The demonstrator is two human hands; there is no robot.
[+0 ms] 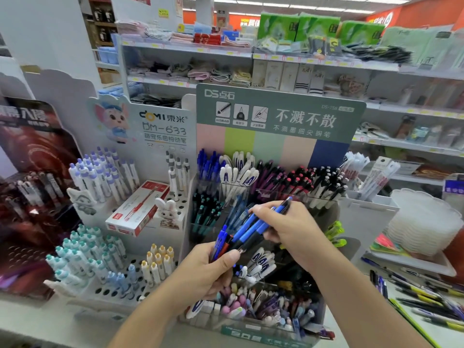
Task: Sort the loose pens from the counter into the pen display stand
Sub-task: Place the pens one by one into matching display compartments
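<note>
Shop shelves of folded cloth and tissue packs fill the background behind a tiered pen display stand. Your left hand clutches a bundle of pens just in front of the stand's middle tier. Your right hand pinches a blue pen above that bundle. More loose pens lie on the counter at near right.

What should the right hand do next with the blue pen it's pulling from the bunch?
Probably carry it up to the compartment of matching blue pens at the display stand's upper left. The right hand pinches a blue plastic pen partly drawn from the mixed bunch of pens in the left hand grip.
</note>
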